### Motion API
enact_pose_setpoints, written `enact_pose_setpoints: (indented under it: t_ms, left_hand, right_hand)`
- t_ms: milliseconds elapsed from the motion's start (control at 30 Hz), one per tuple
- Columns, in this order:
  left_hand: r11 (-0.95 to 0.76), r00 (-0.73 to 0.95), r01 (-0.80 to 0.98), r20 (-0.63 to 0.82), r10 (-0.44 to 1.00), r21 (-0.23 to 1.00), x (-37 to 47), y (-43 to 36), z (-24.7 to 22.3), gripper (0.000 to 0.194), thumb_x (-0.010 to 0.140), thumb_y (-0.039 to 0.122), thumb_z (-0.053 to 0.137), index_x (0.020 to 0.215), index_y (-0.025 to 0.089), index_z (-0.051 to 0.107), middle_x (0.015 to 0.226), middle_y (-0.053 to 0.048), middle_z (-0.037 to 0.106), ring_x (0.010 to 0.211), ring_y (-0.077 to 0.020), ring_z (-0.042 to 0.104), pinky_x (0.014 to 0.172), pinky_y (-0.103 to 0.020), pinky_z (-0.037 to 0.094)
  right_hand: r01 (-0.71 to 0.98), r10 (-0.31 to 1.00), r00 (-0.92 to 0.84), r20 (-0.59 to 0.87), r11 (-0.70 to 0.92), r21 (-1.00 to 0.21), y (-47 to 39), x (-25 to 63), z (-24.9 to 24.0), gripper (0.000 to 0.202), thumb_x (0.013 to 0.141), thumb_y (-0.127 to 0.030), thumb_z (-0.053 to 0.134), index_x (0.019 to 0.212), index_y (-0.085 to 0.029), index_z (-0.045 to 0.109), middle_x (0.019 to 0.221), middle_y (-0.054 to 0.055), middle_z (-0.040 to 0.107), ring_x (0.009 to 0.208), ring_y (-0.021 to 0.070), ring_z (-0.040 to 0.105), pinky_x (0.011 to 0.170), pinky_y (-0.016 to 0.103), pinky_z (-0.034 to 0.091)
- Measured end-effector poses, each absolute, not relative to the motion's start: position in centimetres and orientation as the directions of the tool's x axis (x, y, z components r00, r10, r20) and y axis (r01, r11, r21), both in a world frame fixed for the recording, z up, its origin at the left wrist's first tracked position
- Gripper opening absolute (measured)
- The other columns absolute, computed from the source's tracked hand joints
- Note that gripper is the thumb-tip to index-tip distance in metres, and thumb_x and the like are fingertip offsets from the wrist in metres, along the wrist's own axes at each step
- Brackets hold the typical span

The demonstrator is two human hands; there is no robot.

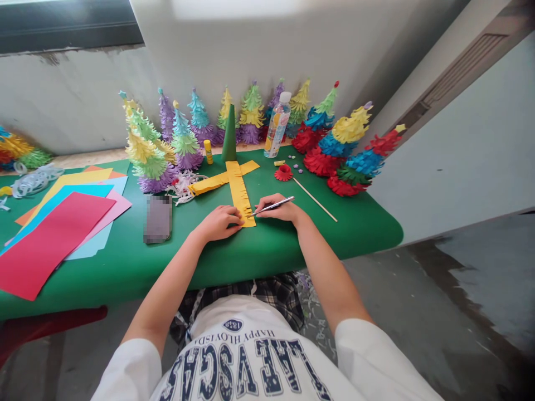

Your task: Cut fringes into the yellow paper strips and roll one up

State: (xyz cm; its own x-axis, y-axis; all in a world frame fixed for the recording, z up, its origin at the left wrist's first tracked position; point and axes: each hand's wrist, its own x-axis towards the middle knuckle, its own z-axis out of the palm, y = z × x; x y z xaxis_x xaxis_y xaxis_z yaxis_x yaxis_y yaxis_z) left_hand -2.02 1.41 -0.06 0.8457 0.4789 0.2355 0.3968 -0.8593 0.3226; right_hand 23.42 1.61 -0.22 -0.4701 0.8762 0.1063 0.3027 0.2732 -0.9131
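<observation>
A yellow paper strip (239, 192) with slits cut along its edge lies lengthwise in front of me, over the end of a second yellow strip (211, 184). My left hand (220, 223) has its bent fingers pressed together on the near left edge of the fringed strip. In my right hand (277, 209) is a silver pen (272, 206), its tip touching the strip near the slits. Beyond the strips stands a bare green paper cone (229, 136). A small red fringed paper ring (283, 172) and a thin wooden stick (314, 199) lie to the right.
Several fringed paper trees (251, 114) line the wall. A bottle (277, 125) and a yellow glue stick (208, 151) stand upright. At left are coloured paper sheets (62, 234), a phone (157, 218) and pale paper shreds (183, 188). The green table (359, 223) has a rounded right corner.
</observation>
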Motion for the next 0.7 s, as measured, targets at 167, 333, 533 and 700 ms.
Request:
enact_pose_setpoints:
  t_ms: [167,333,533,700]
  left_hand:
    - [-0.867,0.851,0.385,0.242,0.467,0.317,-2.1,1.4,0.0,0.015,0.087,0.025,0.058,0.096,0.022,0.07,0.103,-0.007,0.065,0.098,-0.0208,0.06,0.089,-0.036,0.044]
    - [-0.864,0.846,0.387,0.249,0.471,0.32,-2.1,1.4,0.0,0.015,0.087,0.024,0.059,0.095,0.021,0.07,0.103,-0.007,0.065,0.098,-0.021,0.06,0.089,-0.035,0.044]
    - [-0.864,0.841,0.381,0.264,0.472,0.329,-2.0,1.4,-0.2,0.014,0.086,0.023,0.059,0.094,0.021,0.07,0.103,-0.007,0.065,0.098,-0.0215,0.06,0.088,-0.036,0.045]
    - [-0.864,0.841,0.377,0.267,0.47,0.333,-2.0,1.4,-0.3,0.015,0.086,0.024,0.057,0.094,0.021,0.07,0.103,-0.008,0.064,0.098,-0.0217,0.06,0.088,-0.037,0.045]
  right_hand:
    - [0.356,0.88,-0.465,0.096,0.285,-0.89,1.5,24.0,-0.1,0.021,0.065,-0.035,0.077,0.071,-0.016,0.07,0.075,0.005,0.072,0.073,0.0195,0.067,0.069,0.03,0.051]
    - [0.382,0.89,-0.449,0.082,0.275,-0.882,1.4,24.6,0.0,0.023,0.065,-0.037,0.077,0.072,-0.016,0.07,0.074,0.005,0.072,0.071,0.0192,0.066,0.066,0.029,0.049]
    - [0.37,0.89,-0.45,0.067,0.254,-0.893,1.3,24.8,0.3,0.022,0.065,-0.037,0.076,0.069,-0.016,0.068,0.073,0.004,0.07,0.076,0.0208,0.067,0.072,0.031,0.05]
    - [0.332,0.896,-0.438,0.073,0.237,-0.913,1.2,25.2,0.4,0.021,0.064,-0.034,0.077,0.064,-0.017,0.065,0.07,0.003,0.068,0.081,0.022,0.067,0.081,0.035,0.05]
